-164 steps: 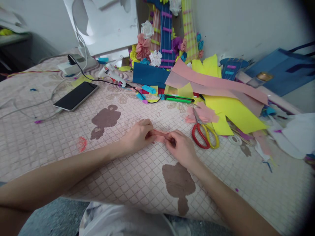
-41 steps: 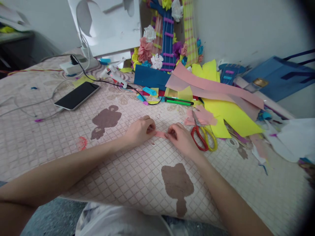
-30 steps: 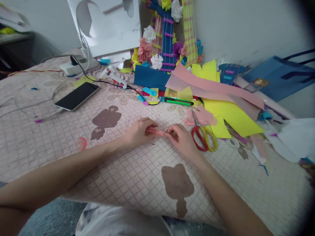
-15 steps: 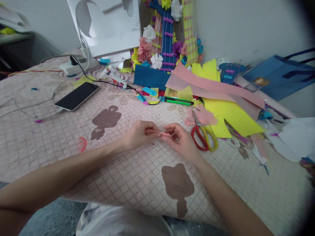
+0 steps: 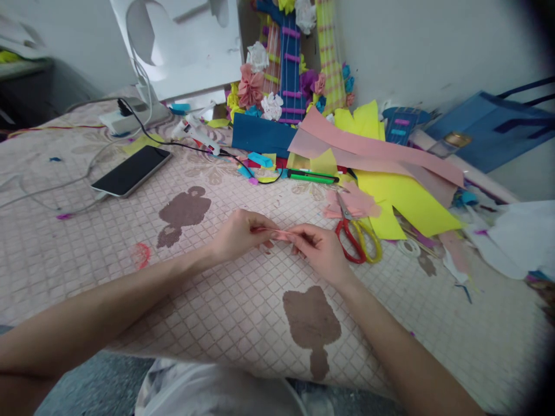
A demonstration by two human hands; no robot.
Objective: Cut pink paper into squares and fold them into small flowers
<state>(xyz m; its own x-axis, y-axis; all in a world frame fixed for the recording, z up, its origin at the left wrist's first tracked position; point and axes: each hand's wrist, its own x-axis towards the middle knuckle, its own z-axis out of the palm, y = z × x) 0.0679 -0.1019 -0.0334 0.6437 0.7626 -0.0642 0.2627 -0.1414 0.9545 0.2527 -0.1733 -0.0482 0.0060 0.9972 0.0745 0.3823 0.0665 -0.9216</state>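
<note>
A narrow folded pink paper strip (image 5: 280, 234) is pinched between both my hands, a little above the quilted pink cloth (image 5: 243, 312). My left hand (image 5: 238, 234) grips its left end with closed fingers. My right hand (image 5: 318, 251) pinches its right end, fingers curled. Most of the strip is hidden by my fingers. Red and yellow scissors (image 5: 358, 240) lie just right of my right hand, on pink paper scraps (image 5: 353, 202).
Yellow sheets (image 5: 407, 202) and pink sheets (image 5: 373, 153) are piled at the back right. A green pen (image 5: 312, 176), a glue gun (image 5: 195, 132) with its black cord, a phone (image 5: 132, 170) and a power strip (image 5: 125, 118) lie behind. A blue paper-flower model (image 5: 286, 69) stands against the wall.
The strip lay on the cloth while my fingers pressed it; now both hands have lifted it slightly and hold it in the air. The view shifted a little.
</note>
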